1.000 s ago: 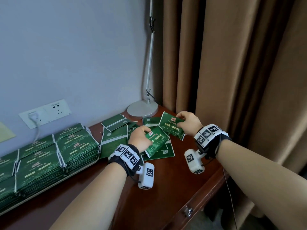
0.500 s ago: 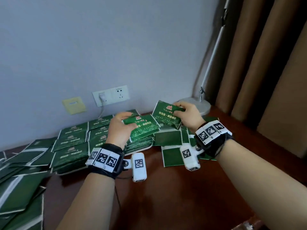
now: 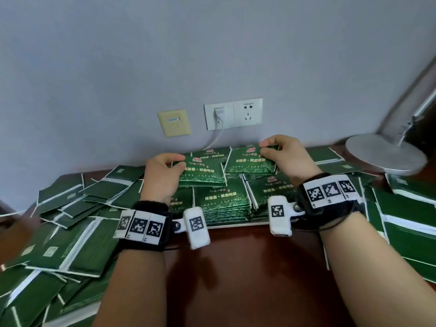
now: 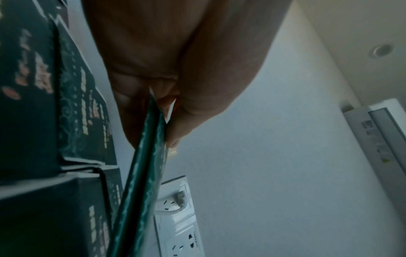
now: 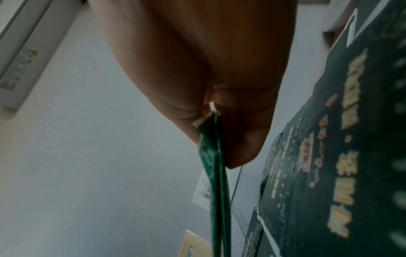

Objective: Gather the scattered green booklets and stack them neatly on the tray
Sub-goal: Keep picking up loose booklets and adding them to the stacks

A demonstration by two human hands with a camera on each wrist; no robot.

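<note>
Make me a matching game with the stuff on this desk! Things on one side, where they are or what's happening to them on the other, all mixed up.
Things:
1. round silver lamp base
2. white charger plug
3. green booklet with gold print
4. beige wall plate

Places or states:
A. pinched at its edge by the left hand
B. on the wall, left of the white double socket
C. on the desk at the far right
D. plugged into the socket's left half

Pairs: 1-C, 2-D, 3-A, 4-B
</note>
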